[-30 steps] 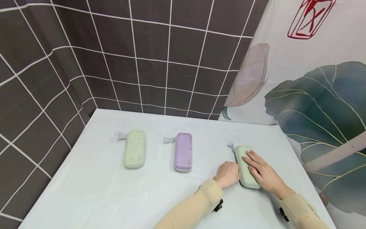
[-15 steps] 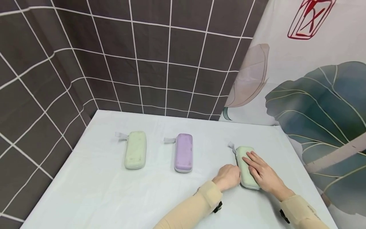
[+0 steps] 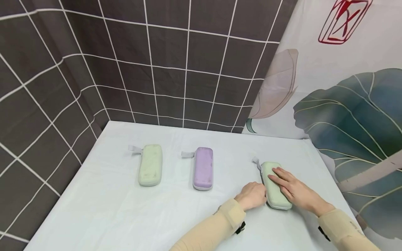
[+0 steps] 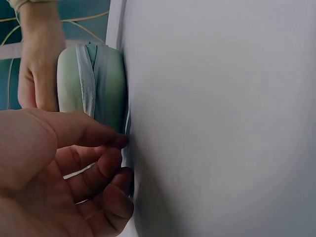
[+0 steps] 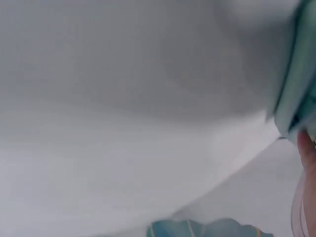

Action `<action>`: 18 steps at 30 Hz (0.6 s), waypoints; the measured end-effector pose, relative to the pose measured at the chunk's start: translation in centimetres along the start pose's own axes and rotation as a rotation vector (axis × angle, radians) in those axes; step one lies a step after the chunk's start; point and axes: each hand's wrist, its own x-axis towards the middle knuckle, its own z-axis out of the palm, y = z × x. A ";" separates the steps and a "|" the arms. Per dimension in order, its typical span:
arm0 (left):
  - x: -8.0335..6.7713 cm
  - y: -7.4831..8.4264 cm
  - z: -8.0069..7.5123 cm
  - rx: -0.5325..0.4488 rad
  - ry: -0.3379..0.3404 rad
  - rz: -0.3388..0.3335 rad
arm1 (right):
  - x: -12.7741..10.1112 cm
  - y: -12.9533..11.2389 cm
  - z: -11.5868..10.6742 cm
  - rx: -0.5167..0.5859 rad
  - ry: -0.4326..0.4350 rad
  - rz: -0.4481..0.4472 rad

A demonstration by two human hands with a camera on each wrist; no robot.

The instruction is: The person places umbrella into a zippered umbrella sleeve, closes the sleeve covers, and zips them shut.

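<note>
Meanwhile the right hand (image 3: 296, 191) – flat on the green case (image 3: 274, 186) – has barely shifted

Both beige-sleeved forearms reach forward to the pale green zippered case (image 3: 275, 186), where the right hand (image 3: 295, 191) lies flat on its lid with fingers straight and slightly spread, while the left hand (image 3: 252, 196) sits against its near left side, fingers curled, fingertips (image 4: 120, 141) at its zipper seam.
</note>
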 end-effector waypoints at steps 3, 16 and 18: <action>0.1 0.0 0.1 -0.013 -0.002 -0.003 | 0.4 0.4 -1.5 -0.036 -0.099 -0.041; 0.0 -1.0 -0.3 -0.053 0.029 0.034 | 0.4 0.9 -1.7 -0.219 -0.173 -0.171; 0.0 -1.3 -0.4 -0.064 0.039 0.052 | 0.2 0.7 -1.5 -0.222 -0.157 -0.154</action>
